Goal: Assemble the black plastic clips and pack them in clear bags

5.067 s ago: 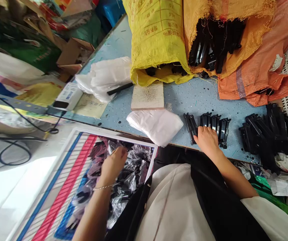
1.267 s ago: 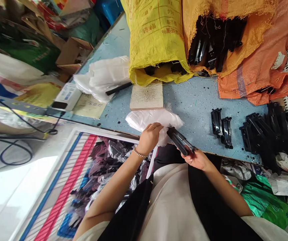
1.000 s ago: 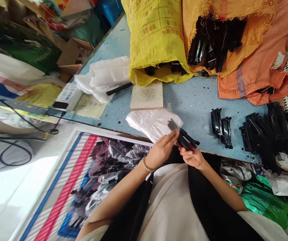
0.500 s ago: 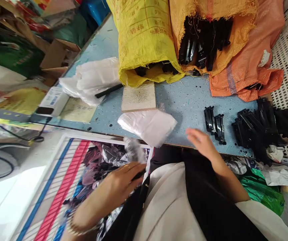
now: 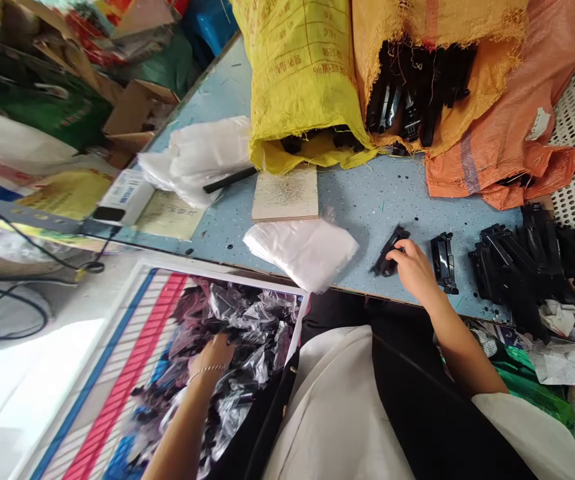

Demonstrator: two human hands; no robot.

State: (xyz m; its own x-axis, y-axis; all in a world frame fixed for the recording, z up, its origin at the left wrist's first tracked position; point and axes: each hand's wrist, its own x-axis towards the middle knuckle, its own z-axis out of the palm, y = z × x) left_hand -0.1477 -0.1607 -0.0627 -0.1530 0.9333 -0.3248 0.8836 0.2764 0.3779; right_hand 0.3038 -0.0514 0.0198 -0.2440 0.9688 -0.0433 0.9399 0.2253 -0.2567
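My right hand [image 5: 414,270] pinches a black plastic clip-like part [image 5: 388,250] near the table's front edge, holding it at a slant. A similar black part [image 5: 443,263] stands just right of this hand. Left of it lies a stack of clear plastic bags [image 5: 303,252], its lower corner over the table edge. My left hand [image 5: 213,355], with a bracelet at the wrist, is down in a striped bin [image 5: 132,352] among dark pieces wrapped in clear plastic [image 5: 255,323]. Its fingers are hidden in that pile.
A heap of black parts [image 5: 515,263] lies at the right. Yellow [image 5: 307,87], orange [image 5: 497,27] and red-orange [image 5: 517,147] woven sacks with black parts stand behind. A wooden board [image 5: 286,197], white plastic bags [image 5: 207,150] and a white box [image 5: 126,193] are on the blue table [image 5: 362,200].
My right hand has moved to the right and taken hold of one of two black parts, shifting it left. My left hand has gone from the table edge down-left into the bin; the wrapped piece near it has left it.
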